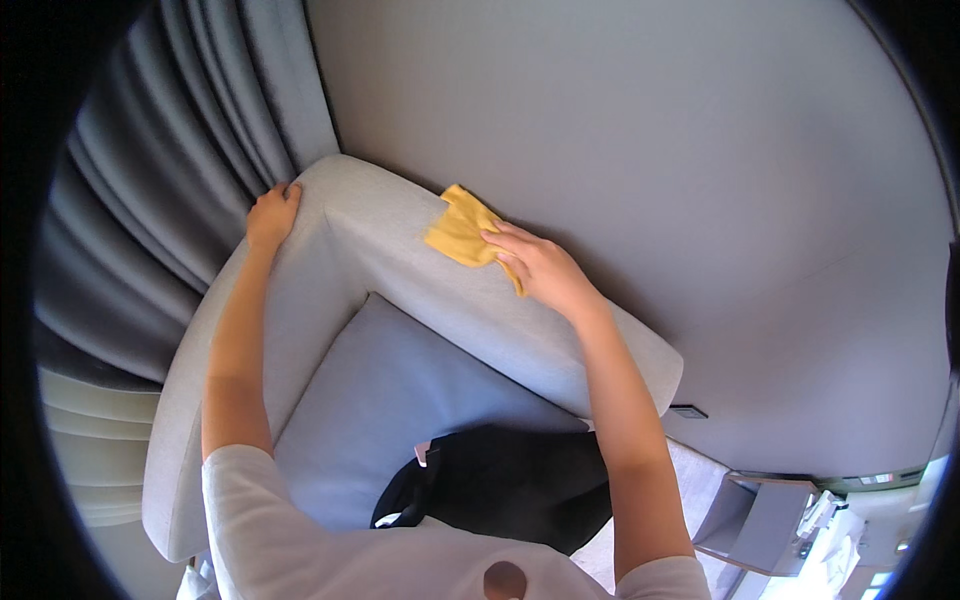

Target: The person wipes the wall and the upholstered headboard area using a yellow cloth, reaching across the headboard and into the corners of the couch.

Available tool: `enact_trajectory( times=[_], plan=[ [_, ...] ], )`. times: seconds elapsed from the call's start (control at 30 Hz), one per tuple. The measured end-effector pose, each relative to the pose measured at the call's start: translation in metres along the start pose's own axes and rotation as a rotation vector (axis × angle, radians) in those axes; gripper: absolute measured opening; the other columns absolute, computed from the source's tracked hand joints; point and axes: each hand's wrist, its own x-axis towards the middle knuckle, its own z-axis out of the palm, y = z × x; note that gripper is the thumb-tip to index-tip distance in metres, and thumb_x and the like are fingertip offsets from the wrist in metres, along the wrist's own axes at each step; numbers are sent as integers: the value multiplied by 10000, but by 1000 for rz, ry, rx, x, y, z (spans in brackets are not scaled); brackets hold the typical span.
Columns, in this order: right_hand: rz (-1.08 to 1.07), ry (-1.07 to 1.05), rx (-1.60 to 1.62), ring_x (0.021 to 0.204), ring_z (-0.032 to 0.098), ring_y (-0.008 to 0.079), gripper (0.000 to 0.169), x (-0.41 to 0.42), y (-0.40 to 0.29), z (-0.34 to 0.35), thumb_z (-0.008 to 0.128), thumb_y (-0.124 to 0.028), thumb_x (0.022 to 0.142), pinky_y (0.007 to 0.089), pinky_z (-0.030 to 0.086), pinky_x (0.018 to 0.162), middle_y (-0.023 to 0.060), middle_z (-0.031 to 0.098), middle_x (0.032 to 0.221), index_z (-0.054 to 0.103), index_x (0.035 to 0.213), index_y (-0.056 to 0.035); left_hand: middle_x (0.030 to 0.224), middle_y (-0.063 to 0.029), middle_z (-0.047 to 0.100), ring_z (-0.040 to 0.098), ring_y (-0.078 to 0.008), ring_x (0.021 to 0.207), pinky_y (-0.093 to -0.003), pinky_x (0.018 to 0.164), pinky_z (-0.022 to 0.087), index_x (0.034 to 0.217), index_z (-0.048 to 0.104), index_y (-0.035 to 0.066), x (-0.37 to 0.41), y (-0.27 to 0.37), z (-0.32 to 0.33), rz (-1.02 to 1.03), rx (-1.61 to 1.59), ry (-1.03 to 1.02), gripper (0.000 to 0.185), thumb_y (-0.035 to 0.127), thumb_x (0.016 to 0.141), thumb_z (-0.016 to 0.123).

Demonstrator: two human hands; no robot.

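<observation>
A light grey fabric sofa (390, 195) stands in the corner, with a blue-grey seat cushion (375, 375) between its backrest and arm. My right hand (540, 262) holds a yellow cloth (461, 229) by one side, and the cloth lies spread over the top of the sofa's wall-side edge. At the left, my left hand (274, 214) rests on top of the other padded edge, beside the curtain, holding nothing, its fingers partly out of sight over the edge.
Grey curtains (150, 195) hang close to the sofa at the left. A plain wall (600, 135) runs behind it, with a socket plate (688, 411) low down. Black clothing (517, 472) is below my chest. At the lower right stands an open-fronted cabinet (765, 521).
</observation>
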Motion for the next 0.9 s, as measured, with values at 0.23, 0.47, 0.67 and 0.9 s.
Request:
enact_trajectory(
  times=[0.23, 0.47, 0.67, 0.9],
  plan=[
    [86, -144, 158, 1287, 527, 293, 337, -77, 21, -62, 563, -142, 976, 385, 460, 1042, 108, 528, 1430, 615, 1308, -158, 1221, -225, 646, 607, -404, 1147, -474, 993, 468, 1309, 617, 127, 5, 0, 10, -11, 26, 7, 627, 570, 956, 348],
    [10, -54, 31, 1282, 522, 318, 347, -76, 12, -50, 590, -135, 948, 394, 467, 1024, 114, 524, 1432, 633, 1291, -166, 1234, -213, 644, 598, -403, 1164, -470, 1000, 464, 1314, 615, 133, 12, -17, 13, 11, 43, 21, 641, 590, 948, 354],
    [-28, -28, 38, 1278, 524, 306, 349, -59, 11, -34, 589, -135, 946, 401, 468, 1024, 105, 538, 1415, 632, 1290, -175, 1256, -200, 637, 591, -387, 1183, -467, 1009, 459, 1330, 603, 152, 13, -11, 13, 0, 41, -6, 634, 590, 947, 351],
    [9, -128, 116, 1354, 465, 292, 386, -98, 21, -71, 594, -27, 909, 381, 423, 1077, 112, 532, 1428, 643, 1278, -131, 1267, -188, 636, 588, -376, 1196, -461, 1018, 456, 1349, 593, 164, 13, -7, 9, -42, 50, 0, 637, 596, 942, 360]
  ],
)
